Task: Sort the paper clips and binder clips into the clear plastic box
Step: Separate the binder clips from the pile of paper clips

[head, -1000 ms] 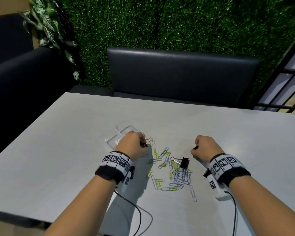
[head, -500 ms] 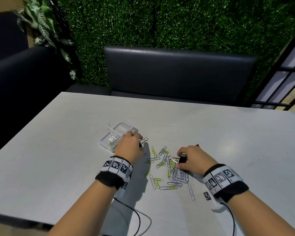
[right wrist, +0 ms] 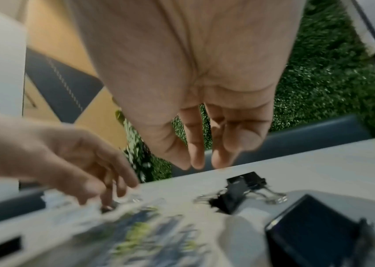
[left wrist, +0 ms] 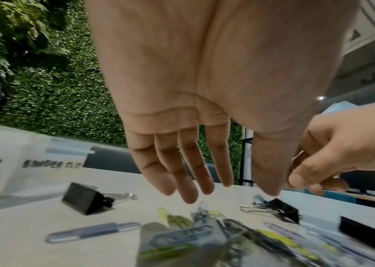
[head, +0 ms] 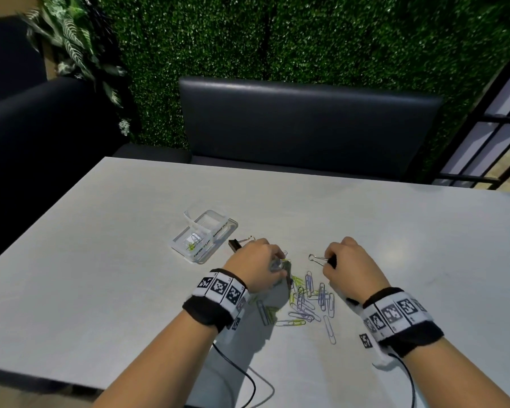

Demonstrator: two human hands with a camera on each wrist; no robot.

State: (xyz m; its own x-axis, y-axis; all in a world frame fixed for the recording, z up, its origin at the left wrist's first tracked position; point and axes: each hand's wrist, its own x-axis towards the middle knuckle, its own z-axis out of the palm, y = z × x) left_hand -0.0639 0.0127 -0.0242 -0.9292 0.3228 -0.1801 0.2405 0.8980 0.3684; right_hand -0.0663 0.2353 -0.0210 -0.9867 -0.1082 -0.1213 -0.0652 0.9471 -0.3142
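The clear plastic box [head: 215,234] stands on the table left of my hands, with a few paper clips [head: 193,242] in its near compartment. One black binder clip [head: 235,245] [left wrist: 83,198] lies on the table just beside the box. My left hand [head: 277,262] [left wrist: 227,189] hangs with straight fingers over the pile of blue and yellow-green paper clips [head: 306,301], its fingertips at the pile's top edge. My right hand [head: 329,262] [right wrist: 195,166] hovers with loose fingers just above a second binder clip [head: 318,259] [right wrist: 238,193], holding nothing.
A third black binder clip [right wrist: 307,234] lies close under my right wrist. The grey table [head: 100,275] stretches wide on all sides. A dark bench [head: 306,125] and a green hedge wall stand behind it. Wrist cables trail off the near edge.
My left hand has set a binder clip down beside the box and come back right to the pile. My right hand has released the binder clip it held and now hovers over it.
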